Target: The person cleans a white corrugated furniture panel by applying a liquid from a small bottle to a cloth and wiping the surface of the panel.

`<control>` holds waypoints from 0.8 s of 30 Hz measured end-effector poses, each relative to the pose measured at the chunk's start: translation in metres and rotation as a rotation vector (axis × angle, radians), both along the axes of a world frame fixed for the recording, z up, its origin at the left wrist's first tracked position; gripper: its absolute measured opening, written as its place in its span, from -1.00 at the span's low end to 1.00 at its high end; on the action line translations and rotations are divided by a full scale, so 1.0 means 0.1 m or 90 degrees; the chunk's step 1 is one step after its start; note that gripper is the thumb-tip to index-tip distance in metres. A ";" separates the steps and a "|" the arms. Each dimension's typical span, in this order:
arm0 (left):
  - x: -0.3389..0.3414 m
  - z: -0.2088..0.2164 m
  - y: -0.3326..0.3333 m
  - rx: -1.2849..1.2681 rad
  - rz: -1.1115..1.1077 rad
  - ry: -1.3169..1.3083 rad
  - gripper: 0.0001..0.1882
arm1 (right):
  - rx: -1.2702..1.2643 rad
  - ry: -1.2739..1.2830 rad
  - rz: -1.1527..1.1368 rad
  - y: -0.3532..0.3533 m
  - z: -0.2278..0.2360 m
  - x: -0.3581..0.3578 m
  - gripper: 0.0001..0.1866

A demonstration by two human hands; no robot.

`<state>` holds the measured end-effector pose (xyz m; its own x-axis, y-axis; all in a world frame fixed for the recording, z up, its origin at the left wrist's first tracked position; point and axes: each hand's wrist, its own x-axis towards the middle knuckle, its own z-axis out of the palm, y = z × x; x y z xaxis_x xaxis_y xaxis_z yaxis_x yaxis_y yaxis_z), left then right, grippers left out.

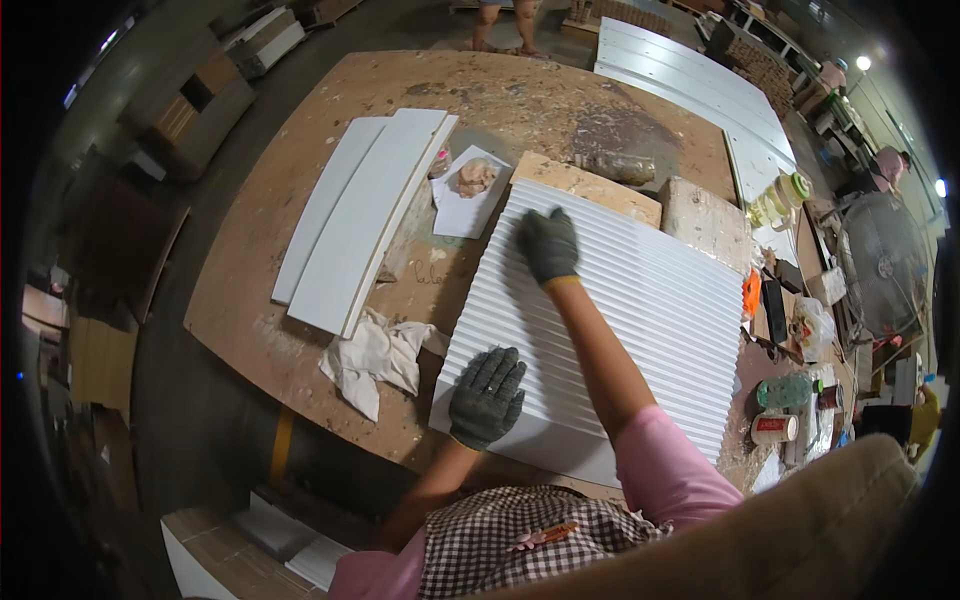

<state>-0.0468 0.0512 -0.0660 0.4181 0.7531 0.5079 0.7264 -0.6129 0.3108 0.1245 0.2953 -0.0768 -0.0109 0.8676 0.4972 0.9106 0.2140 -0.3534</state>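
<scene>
A white ribbed panel (650,290) lies on the worktable (300,190), its ridges running across from left to right. My left hand (486,398), in a dark grey knit glove, rests flat on the panel's near left corner with its fingers stretched out. Farther up, my right hand (549,246), gloved the same way, presses on the ridges near the panel's far left edge. Its fingers are curled under, and whatever they may hold is hidden. To the left of the panel lies a crumpled white cloth (375,362).
Smooth white boards (365,215) are stacked at the left. A tan lump (477,177) sits on white paper beyond them. A wrapped block (706,222), a plastic bottle (779,200), a white cup (774,428) and a large fan (884,262) stand to the right. A person's legs (505,25) show behind the table.
</scene>
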 end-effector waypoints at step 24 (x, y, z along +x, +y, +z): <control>-0.44 -0.55 -0.16 -0.115 0.218 -0.365 -0.25 | -0.087 -0.001 0.114 -1.22 0.32 -0.66 -0.87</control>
<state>-0.0905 0.0348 -0.1210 -0.1554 0.8885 0.4318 0.5598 -0.2809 0.7795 0.0583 0.1737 -0.0450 -0.1709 0.9110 0.3754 0.8631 0.3222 -0.3890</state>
